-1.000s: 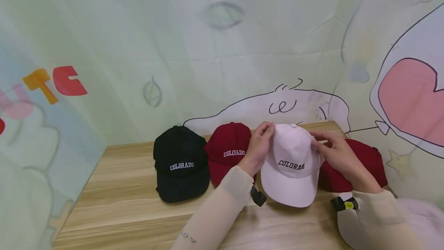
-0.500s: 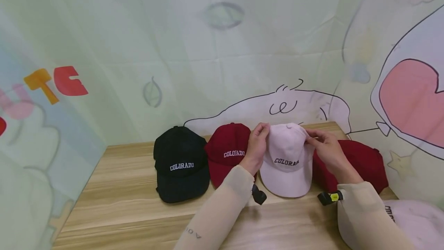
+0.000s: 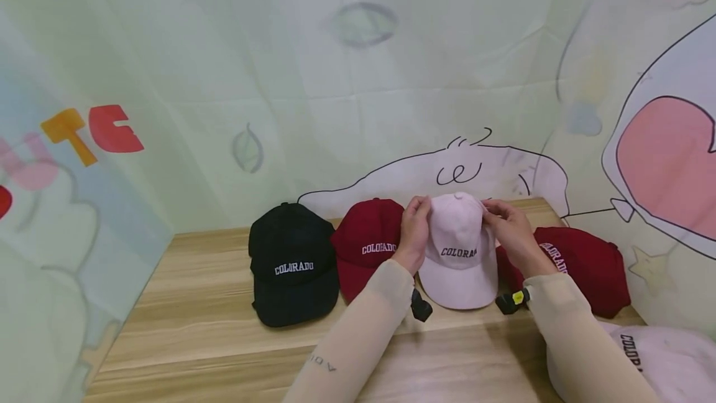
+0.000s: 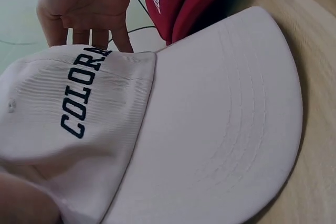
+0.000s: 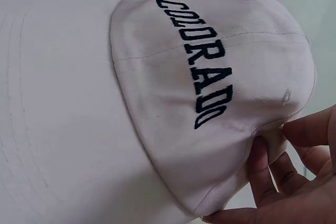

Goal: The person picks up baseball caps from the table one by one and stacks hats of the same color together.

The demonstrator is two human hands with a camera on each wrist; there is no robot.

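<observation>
A pale pinkish-white baseball cap (image 3: pixel 458 285) lettered COLORADO faces me over the back of the table, brim forward. My left hand (image 3: pixel 413 232) holds the left side of its crown; in the left wrist view only a blurred part of it shows at the lower left corner. On the opposite side, my right hand (image 3: pixel 508 229) pinches the crown's edge, and in the right wrist view its fingers (image 5: pixel 260 166) press into the folded side fabric. To the left, a dark red cap (image 3: pixel 371 222) stands close beside the left hand, partly covered by it.
A black cap (image 3: pixel 293 238) stands left of the dark red one on the wooden table (image 3: pixel 201 303). Behind the right forearm lies another dark red cap (image 3: pixel 595 272), turned sideways. Another pale cap (image 3: pixel 674 356) is at the lower right. A printed curtain (image 3: pixel 313 98) hangs behind.
Both hands have moved the pale cap left and farther back, beside the dark red cap. The right hand has come closer to the left, uncovering more of the caps on the right.
</observation>
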